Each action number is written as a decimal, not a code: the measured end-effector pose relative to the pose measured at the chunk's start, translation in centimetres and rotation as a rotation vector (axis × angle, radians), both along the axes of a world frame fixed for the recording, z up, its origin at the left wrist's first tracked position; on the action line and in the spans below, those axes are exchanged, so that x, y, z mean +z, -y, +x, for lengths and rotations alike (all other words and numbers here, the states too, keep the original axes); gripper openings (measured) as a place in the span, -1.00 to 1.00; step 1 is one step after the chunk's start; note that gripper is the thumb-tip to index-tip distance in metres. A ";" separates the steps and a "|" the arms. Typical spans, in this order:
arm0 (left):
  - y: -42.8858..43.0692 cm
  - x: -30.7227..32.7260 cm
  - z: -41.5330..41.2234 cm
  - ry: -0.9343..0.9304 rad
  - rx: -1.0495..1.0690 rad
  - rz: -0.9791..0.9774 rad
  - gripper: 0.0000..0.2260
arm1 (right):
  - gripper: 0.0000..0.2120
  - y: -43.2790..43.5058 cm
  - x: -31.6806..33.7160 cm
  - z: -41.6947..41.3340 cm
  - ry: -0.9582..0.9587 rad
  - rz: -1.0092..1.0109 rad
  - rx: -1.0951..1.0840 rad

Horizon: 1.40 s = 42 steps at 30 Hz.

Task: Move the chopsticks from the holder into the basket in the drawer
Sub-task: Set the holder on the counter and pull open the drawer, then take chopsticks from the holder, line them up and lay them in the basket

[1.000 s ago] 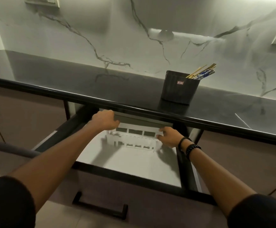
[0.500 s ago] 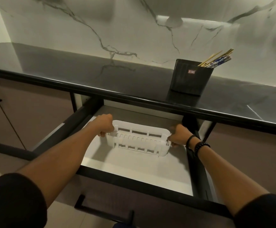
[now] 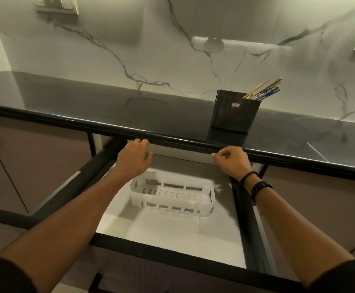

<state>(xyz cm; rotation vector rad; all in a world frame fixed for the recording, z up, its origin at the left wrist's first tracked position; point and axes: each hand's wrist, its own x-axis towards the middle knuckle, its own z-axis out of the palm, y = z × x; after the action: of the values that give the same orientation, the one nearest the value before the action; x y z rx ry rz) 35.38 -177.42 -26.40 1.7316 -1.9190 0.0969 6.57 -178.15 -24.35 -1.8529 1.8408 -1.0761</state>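
Observation:
A black square holder stands on the dark countertop, with several wooden and blue-patterned chopsticks leaning out to its right. Below it the drawer is pulled out, and a white slotted plastic basket rests empty on its white floor. My left hand hovers above the basket's left end, fingers loosely curled and holding nothing. My right hand, with dark bracelets on the wrist, hangs above the basket's right end, fingers curled in and empty.
The counter's rounded black edge runs just above both hands. Mauve cabinet fronts flank the drawer. A marble backsplash rises behind the counter, with wall sockets at top left and a further socket at the far right.
Both hands have let go of the basket and risen toward the counter edge. The basket now sits further forward in the drawer.

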 end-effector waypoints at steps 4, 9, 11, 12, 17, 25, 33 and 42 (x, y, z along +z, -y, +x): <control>0.9 2.5 -2.0 -0.033 -0.135 -0.231 -0.66 | -0.78 1.0 4.7 -0.9 0.090 -0.125 -0.046; 4.1 5.4 -4.6 -0.006 -0.269 -0.030 -0.56 | -0.60 4.0 9.6 -4.0 0.205 -0.247 -0.216; 5.8 6.2 -5.3 0.029 -0.279 0.091 -0.58 | -0.52 5.5 11.1 -5.6 0.261 -0.263 -0.295; 6.6 6.5 -5.6 0.069 -0.268 0.144 -0.61 | -0.47 6.3 11.8 -6.4 0.298 -0.261 -0.326; 10.1 6.9 -6.4 0.308 -0.169 0.129 -0.70 | -0.26 10.5 14.1 -9.5 0.381 -0.172 -0.396; 12.8 7.9 -6.2 0.321 -0.204 0.137 -0.71 | -0.70 15.4 16.5 -10.4 0.281 -0.252 -0.376; 13.4 7.9 -8.0 0.274 -0.212 0.165 -0.79 | -0.61 16.7 19.3 -11.5 -0.121 -0.225 -0.256; 12.1 7.8 -8.4 0.236 -0.181 0.168 -0.80 | -0.60 15.2 21.0 -11.8 -0.437 0.023 0.054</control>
<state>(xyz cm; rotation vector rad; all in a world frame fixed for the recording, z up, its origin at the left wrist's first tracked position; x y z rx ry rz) 26.97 -189.55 -18.58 1.7057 -2.3057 0.0777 -5.21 -193.39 -3.37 -2.2449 1.9989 -0.6624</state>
